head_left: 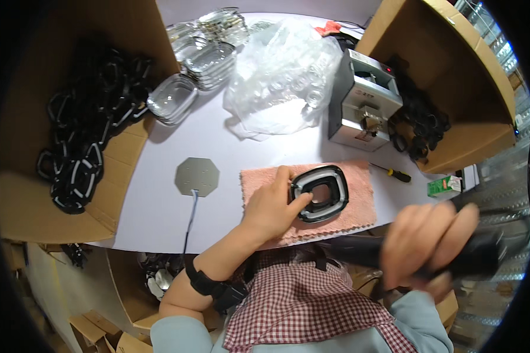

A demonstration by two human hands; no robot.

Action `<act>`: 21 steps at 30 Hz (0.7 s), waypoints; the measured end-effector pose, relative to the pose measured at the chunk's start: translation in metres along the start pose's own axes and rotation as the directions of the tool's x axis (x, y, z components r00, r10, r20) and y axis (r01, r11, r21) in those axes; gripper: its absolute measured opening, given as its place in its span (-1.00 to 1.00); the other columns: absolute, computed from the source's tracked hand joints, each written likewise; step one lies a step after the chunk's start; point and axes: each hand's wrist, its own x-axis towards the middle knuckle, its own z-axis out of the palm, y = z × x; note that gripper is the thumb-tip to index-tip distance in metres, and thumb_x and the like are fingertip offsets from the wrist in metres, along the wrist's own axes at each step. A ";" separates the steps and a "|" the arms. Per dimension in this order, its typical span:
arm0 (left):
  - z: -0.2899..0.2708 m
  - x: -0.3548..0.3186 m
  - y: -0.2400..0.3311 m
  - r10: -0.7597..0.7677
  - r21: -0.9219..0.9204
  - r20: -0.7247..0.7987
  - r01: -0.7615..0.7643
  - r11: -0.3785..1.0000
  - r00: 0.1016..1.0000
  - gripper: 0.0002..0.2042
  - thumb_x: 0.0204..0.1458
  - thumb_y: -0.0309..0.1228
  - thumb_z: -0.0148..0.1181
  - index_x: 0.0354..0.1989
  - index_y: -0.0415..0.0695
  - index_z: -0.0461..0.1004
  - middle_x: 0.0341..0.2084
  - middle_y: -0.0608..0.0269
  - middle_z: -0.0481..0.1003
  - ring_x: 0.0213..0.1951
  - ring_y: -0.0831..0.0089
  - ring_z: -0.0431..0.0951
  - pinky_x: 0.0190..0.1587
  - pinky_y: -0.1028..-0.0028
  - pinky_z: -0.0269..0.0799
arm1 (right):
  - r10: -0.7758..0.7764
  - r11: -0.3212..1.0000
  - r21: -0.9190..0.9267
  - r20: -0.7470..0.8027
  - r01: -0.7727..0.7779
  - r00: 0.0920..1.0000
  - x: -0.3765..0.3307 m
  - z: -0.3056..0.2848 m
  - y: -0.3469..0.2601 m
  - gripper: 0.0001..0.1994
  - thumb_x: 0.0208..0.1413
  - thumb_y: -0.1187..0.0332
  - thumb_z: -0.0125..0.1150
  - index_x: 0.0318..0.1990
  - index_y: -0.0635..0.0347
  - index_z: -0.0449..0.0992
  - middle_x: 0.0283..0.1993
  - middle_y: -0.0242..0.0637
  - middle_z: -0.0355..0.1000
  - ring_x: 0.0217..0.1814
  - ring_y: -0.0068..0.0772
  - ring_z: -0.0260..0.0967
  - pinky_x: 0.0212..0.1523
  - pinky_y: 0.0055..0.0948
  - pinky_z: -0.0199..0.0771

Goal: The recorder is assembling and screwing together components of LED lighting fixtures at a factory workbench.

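Observation:
My left hand grips the left side of a rounded-square black frame with a pale inner ring. Its thumb reaches over the inner edge and its fingers rest at the upper left rim. Under the frame lies a pink cloth with a zigzag edge. At the lower right, my right hand is closed around a long black tool, held beyond the table's front edge. Motion blurs both, and I cannot make out the tool's exact kind.
An octagonal grey plate with a cable lies left of the cloth. Clear lens covers and a plastic bag are behind. A grey machine and a screwdriver stand right. Cardboard boxes with black parts flank the table.

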 end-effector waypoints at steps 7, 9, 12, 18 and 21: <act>-0.042 -0.001 0.021 0.062 0.205 -0.070 -0.046 0.978 0.996 -0.45 0.12 -0.09 0.34 0.14 -0.21 0.40 -0.52 0.00 0.60 -0.44 0.11 0.65 -0.31 0.24 0.51 | 0.649 0.452 -0.261 -0.560 -0.853 0.515 -0.018 -0.092 0.009 -0.75 -0.01 0.46 0.40 -0.17 0.34 0.55 -0.29 -0.27 0.52 -0.48 -0.55 0.46 -0.48 -0.53 0.49; -0.055 0.010 0.023 0.049 0.249 -0.083 -0.027 0.968 0.995 -0.53 0.13 -0.12 0.32 0.08 -0.21 0.48 -0.52 0.00 0.60 -0.44 0.13 0.65 -0.30 0.24 0.52 | 0.731 0.294 -0.268 -0.556 -0.917 0.396 -0.034 -0.114 0.027 -0.71 -0.01 0.45 0.43 -0.14 0.34 0.53 -0.32 -0.34 0.52 -0.40 -0.55 0.49 -0.38 -0.50 0.54; -0.065 0.060 0.026 0.258 0.333 -0.165 -0.192 0.923 0.952 -0.67 0.15 -0.18 0.30 -0.09 -0.19 0.58 -0.52 0.00 0.60 -0.43 0.13 0.65 -0.28 0.23 0.52 | 0.763 0.248 -0.332 -0.512 -0.910 0.395 -0.052 -0.125 0.046 -0.61 -0.03 0.36 0.53 -0.08 0.32 0.54 -0.20 -0.32 0.55 -0.17 -0.54 0.49 -0.15 -0.50 0.55; -0.040 0.186 0.021 0.337 0.350 -0.294 -0.228 0.909 0.894 -0.69 0.13 -0.18 0.31 -0.20 -0.22 0.62 -0.49 -0.01 0.63 -0.43 0.13 0.65 -0.28 0.24 0.52 | 0.757 0.350 -0.443 -0.386 -0.826 0.527 -0.048 -0.113 0.063 -0.54 -0.03 0.34 0.49 0.03 0.32 0.55 -0.15 -0.34 0.56 -0.12 -0.51 0.44 -0.01 -0.45 0.47; -0.026 0.220 0.012 0.283 0.353 -0.306 -0.168 0.920 0.909 -0.68 0.08 -0.18 0.36 -0.29 -0.25 0.62 -0.49 0.03 0.64 -0.46 0.23 0.67 -0.27 0.31 0.55 | 0.779 0.304 -0.443 -0.394 -0.843 0.488 -0.057 -0.124 0.067 -0.53 -0.05 0.34 0.46 0.05 0.32 0.54 -0.16 -0.32 0.55 -0.12 -0.49 0.44 -0.01 -0.46 0.45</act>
